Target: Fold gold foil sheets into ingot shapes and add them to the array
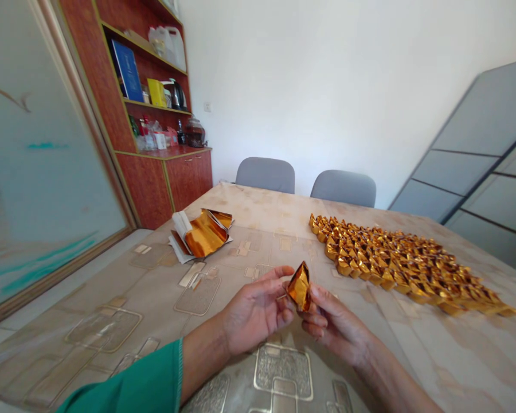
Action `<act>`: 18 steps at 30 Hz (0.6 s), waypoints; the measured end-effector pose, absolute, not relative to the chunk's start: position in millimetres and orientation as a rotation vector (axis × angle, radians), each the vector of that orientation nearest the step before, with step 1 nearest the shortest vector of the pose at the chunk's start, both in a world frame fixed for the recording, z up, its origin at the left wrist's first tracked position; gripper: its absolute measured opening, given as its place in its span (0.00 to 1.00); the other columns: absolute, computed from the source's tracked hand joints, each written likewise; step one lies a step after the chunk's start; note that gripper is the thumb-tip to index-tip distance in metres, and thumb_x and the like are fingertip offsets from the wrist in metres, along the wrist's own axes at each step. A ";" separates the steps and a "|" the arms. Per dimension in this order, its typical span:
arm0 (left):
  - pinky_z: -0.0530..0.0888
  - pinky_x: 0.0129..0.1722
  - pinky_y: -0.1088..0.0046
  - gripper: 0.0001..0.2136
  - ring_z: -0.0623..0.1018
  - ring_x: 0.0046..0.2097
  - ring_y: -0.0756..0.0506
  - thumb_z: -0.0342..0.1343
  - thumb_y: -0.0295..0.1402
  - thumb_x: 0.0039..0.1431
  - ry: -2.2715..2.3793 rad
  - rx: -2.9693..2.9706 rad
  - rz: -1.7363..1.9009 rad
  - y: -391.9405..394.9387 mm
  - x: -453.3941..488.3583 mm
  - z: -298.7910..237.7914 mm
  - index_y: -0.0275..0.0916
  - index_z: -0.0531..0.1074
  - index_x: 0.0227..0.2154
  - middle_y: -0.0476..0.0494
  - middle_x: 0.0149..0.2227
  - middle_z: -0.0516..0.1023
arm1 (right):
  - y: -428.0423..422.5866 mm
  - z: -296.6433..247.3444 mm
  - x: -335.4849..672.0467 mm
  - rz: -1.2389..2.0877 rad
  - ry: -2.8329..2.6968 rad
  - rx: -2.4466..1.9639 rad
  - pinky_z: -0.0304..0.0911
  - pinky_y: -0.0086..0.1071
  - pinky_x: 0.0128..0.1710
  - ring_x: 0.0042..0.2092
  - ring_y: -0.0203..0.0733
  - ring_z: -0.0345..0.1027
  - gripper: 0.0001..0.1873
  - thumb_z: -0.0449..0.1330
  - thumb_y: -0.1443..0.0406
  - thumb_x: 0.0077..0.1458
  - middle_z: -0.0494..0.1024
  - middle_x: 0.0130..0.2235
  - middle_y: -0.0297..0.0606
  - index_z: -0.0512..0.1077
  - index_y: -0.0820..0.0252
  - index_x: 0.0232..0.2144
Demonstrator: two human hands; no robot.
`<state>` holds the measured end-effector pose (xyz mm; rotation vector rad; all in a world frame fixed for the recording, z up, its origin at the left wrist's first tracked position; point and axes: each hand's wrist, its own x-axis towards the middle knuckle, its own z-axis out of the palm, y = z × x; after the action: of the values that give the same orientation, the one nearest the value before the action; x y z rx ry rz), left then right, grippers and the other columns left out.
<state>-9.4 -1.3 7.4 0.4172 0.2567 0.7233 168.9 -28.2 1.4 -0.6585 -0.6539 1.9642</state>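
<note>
A folded gold foil paper ingot (300,288) is held up over the near part of the table, its pointed end upward. My right hand (337,321) pinches it from the right between thumb and fingers. On the other side, my left hand (258,312) has its fingertips at the ingot's left edge, fingers curled around it. To the left lies a curved stack of gold foil paper sheets (208,234) with pale backs. Rows of finished gold paper ingots (395,261) stand close together on the right side of the table.
A patterned, clear-covered table (155,298) spreads beneath my hands. Two grey chairs (265,175) stand at its far side. A reddish wooden cabinet (189,178) with bottles and a kettle is at the back left, beside a frosted sliding door (47,155).
</note>
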 end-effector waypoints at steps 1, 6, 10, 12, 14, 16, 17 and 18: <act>0.71 0.30 0.79 0.15 0.74 0.29 0.54 0.65 0.25 0.50 0.260 0.424 0.729 -1.2 -8.9 6.7 0.38 0.73 0.42 0.46 0.34 0.76 | -28.2 1.8 168.8 1.958 -0.669 -0.647 0.51 0.17 0.17 0.19 0.23 0.44 0.14 0.72 0.60 0.46 0.65 0.21 0.26 0.75 0.63 0.29; 0.70 0.29 0.80 0.12 0.73 0.27 0.54 0.69 0.29 0.47 0.380 0.542 0.852 -2.1 -3.2 1.7 0.35 0.73 0.34 0.49 0.28 0.74 | -29.4 5.5 165.7 2.001 -0.767 -0.668 0.53 0.18 0.19 0.20 0.25 0.47 0.14 0.72 0.61 0.45 0.64 0.20 0.27 0.76 0.64 0.31; 0.68 0.26 0.82 0.14 0.69 0.23 0.56 0.70 0.31 0.45 0.436 0.575 0.892 -2.7 -0.6 -1.0 0.35 0.72 0.33 0.52 0.23 0.72 | -29.4 7.4 163.5 2.013 -0.791 -0.693 0.53 0.17 0.19 0.20 0.24 0.47 0.14 0.72 0.61 0.45 0.64 0.20 0.26 0.76 0.64 0.31; 0.67 0.25 0.84 0.13 0.67 0.22 0.57 0.70 0.32 0.46 0.439 0.571 0.895 -2.9 -0.1 -1.6 0.35 0.72 0.31 0.54 0.21 0.70 | -28.7 6.8 163.4 2.011 -0.788 -0.691 0.53 0.17 0.19 0.20 0.24 0.47 0.13 0.72 0.61 0.46 0.64 0.21 0.26 0.76 0.64 0.31; 0.66 0.24 0.85 0.12 0.67 0.22 0.58 0.70 0.32 0.46 0.444 0.556 0.898 -3.0 0.3 -1.9 0.35 0.72 0.29 0.54 0.22 0.70 | -28.0 5.7 164.1 2.016 -0.783 -0.678 0.52 0.17 0.19 0.20 0.24 0.46 0.13 0.71 0.62 0.47 0.64 0.21 0.26 0.76 0.64 0.32; 0.67 0.24 0.85 0.12 0.69 0.23 0.57 0.70 0.31 0.46 0.444 0.540 0.896 -3.0 0.3 -1.5 0.34 0.72 0.28 0.51 0.24 0.73 | -27.6 4.7 165.4 2.023 -0.775 -0.651 0.51 0.17 0.19 0.20 0.24 0.45 0.12 0.71 0.63 0.48 0.65 0.21 0.27 0.76 0.64 0.34; 0.68 0.25 0.84 0.12 0.70 0.24 0.57 0.70 0.32 0.46 0.439 0.528 0.894 -3.1 0.1 -1.0 0.33 0.73 0.28 0.50 0.25 0.73 | -27.5 4.4 166.1 2.027 -0.768 -0.636 0.51 0.17 0.18 0.20 0.24 0.45 0.12 0.70 0.63 0.48 0.65 0.22 0.27 0.76 0.64 0.35; 0.69 0.26 0.84 0.12 0.71 0.25 0.56 0.70 0.32 0.46 0.431 0.513 0.892 -3.2 -0.4 -0.3 0.33 0.73 0.28 0.49 0.25 0.74 | -27.6 4.3 166.9 2.028 -0.760 -0.618 0.50 0.17 0.19 0.20 0.24 0.45 0.12 0.70 0.64 0.49 0.65 0.22 0.27 0.76 0.64 0.35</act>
<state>-0.4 -3.2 -0.3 0.5128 0.4312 0.8925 166.9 -27.6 4.3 -0.6181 -0.7598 2.0275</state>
